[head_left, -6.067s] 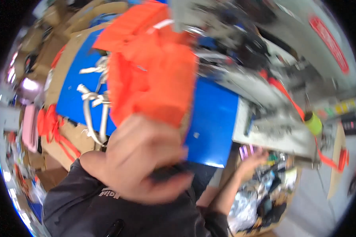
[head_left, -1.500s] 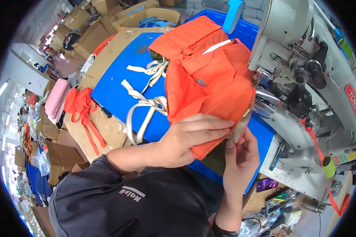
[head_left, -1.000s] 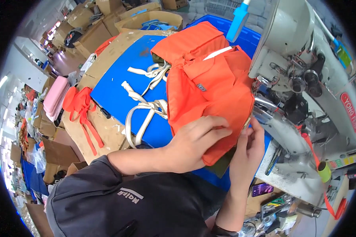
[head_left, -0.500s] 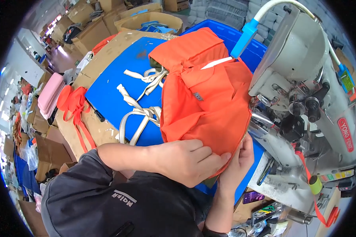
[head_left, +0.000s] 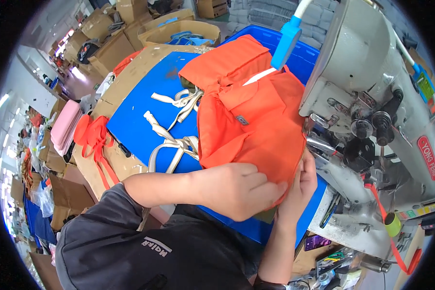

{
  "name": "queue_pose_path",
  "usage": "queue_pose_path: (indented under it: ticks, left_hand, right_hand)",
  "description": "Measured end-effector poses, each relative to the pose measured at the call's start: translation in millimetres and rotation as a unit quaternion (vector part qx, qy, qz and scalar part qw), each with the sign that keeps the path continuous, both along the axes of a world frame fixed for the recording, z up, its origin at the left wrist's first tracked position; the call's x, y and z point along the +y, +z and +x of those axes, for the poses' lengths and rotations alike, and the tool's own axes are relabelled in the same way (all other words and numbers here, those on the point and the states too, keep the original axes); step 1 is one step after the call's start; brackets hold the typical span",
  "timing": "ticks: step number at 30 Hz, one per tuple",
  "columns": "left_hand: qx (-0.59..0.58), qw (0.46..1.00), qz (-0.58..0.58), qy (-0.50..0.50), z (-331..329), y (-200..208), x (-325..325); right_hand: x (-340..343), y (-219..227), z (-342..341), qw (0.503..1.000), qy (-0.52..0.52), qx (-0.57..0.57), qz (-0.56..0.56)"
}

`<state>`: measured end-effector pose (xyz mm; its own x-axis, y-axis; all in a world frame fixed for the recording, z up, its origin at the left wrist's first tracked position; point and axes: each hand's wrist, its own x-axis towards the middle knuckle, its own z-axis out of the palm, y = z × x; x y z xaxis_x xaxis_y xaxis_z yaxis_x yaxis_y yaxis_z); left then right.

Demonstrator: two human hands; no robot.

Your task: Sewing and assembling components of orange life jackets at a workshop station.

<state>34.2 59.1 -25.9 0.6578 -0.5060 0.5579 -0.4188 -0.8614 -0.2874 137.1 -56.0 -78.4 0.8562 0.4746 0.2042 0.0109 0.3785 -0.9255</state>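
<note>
An orange life vest (head_left: 263,128) with padded panels and a small grey label lies across a blue surface (head_left: 133,113). Its right edge runs up to the sewing machine's (head_left: 343,101) working end. With fingers pinched, my left hand (head_left: 241,191) holds the vest's near edge. Close beside it, my right hand (head_left: 300,186) grips the same edge from the right, its fingers curled and partly behind the cloth. White ties (head_left: 179,144), knotted in bows, spread out from the vest's left side. Where the needle meets the cloth is hidden.
Red webbing (head_left: 95,135) and folded pink pads (head_left: 65,123) lie at the left. Behind the vest stands a blue crate (head_left: 307,60); a cardboard box (head_left: 205,31) is farther back. A phone (head_left: 316,242) and small tools lie at the lower right. A blue-and-white lamp (head_left: 286,43) overhangs the vest.
Both hands have shifted slightly right and still hold the vest's near edge. That edge lies a little flatter. The whole view has also moved a little.
</note>
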Motion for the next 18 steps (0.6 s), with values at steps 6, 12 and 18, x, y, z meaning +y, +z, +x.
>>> queue_pose_path:
  ticks: [6,12,18]
  left_hand:
    - [0.012,1.0,-0.028,-0.002,4.5,-0.4,6.4]
    - [0.001,0.996,-0.078,0.037,3.3,3.3,-1.1]
    - [0.048,0.995,-0.081,0.019,-1.7,-1.1,-0.8]
  right_hand:
    - [-2.7,9.9,-2.0,1.0,0.012,0.018,-0.008]
    - [-18.8,17.0,-13.3,0.999,0.006,0.003,-0.047]
    - [-18.3,16.0,-19.1,0.998,-0.029,-0.022,-0.055]
